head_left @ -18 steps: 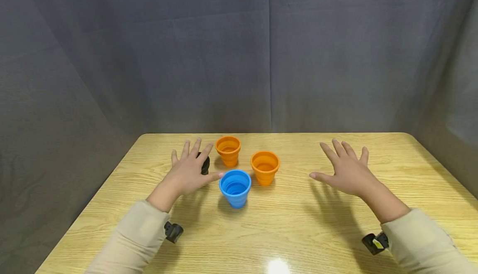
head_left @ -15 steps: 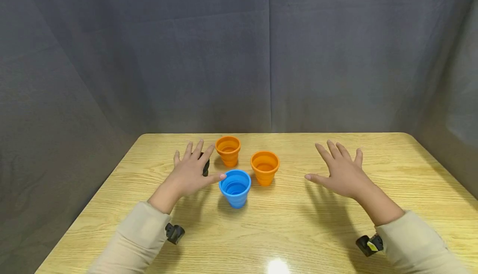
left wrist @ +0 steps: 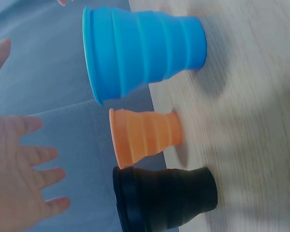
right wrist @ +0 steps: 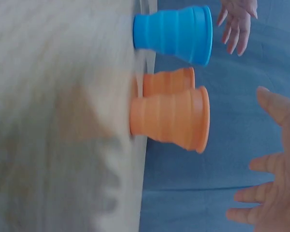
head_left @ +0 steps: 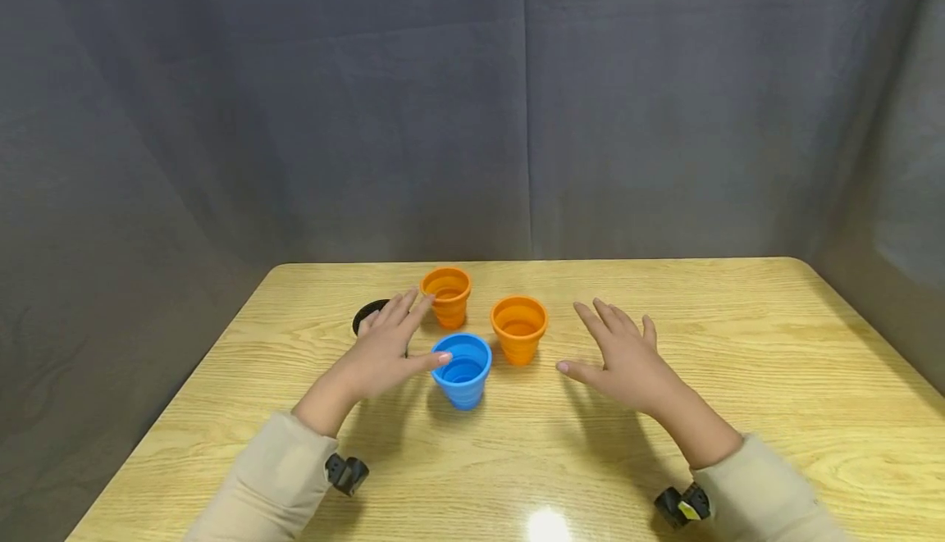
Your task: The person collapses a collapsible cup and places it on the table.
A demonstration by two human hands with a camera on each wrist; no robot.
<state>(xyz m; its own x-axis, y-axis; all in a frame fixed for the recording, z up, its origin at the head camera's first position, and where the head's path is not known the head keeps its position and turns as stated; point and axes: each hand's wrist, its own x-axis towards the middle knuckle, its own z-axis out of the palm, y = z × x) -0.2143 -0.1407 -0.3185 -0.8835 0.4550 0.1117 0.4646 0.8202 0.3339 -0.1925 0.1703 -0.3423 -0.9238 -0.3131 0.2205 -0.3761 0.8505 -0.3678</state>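
Observation:
My left hand (head_left: 380, 357) hovers above the table with fingers spread, its thumb overlapping the rim of a blue ribbed cup (head_left: 463, 386) in the head view. Partly hidden behind those fingers stands a black cup (left wrist: 166, 198), shown whole in shape by the left wrist view. One orange cup (head_left: 448, 300) is at the back, close past the left fingertips. A second orange cup (head_left: 519, 333) stands to the right of the blue one. My right hand (head_left: 627, 366), also spread and holding nothing, is in the air just right of that nearer orange cup. All the cups stand upright, mouths up.
The wooden table (head_left: 472, 476) carries the cups left of its middle. Its far edge meets a dark grey curtain (head_left: 399, 116), which also hangs along both sides. A small black camera (head_left: 347, 474) sits at the left cuff, another camera (head_left: 681, 507) at the right.
My right hand has moved left, closer to the nearer orange cup. The left hand has shifted slightly right and down, showing more of the black cup's rim. The cups stay in place.

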